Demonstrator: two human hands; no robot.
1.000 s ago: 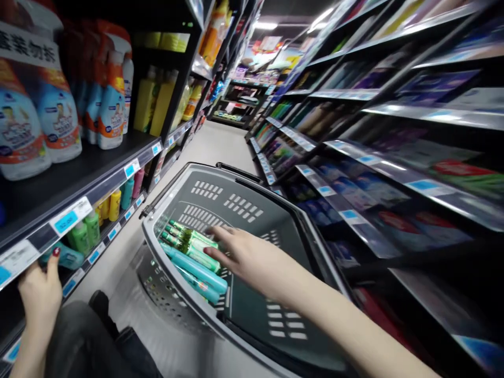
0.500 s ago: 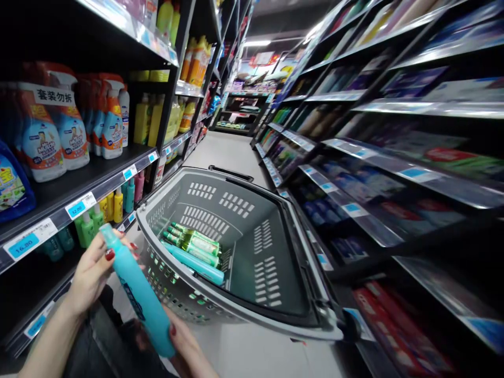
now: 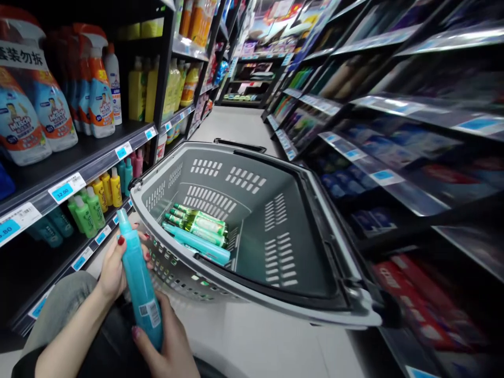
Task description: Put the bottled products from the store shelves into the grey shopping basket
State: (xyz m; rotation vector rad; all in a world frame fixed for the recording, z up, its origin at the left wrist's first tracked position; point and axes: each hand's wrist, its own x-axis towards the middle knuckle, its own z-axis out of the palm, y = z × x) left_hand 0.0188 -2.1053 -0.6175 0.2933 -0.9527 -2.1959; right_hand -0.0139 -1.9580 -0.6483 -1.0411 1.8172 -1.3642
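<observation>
Head view: steadied a slim turquoise plastic bottle well by clamping left hand near neck, right hand around base.

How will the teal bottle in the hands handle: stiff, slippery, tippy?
The teal bottle is probably stiff: no sag shows between left hand and right hand. Its smooth-looking sides may be slippery. Tall and slim, it would likely tip if stood up and nudged.
</observation>
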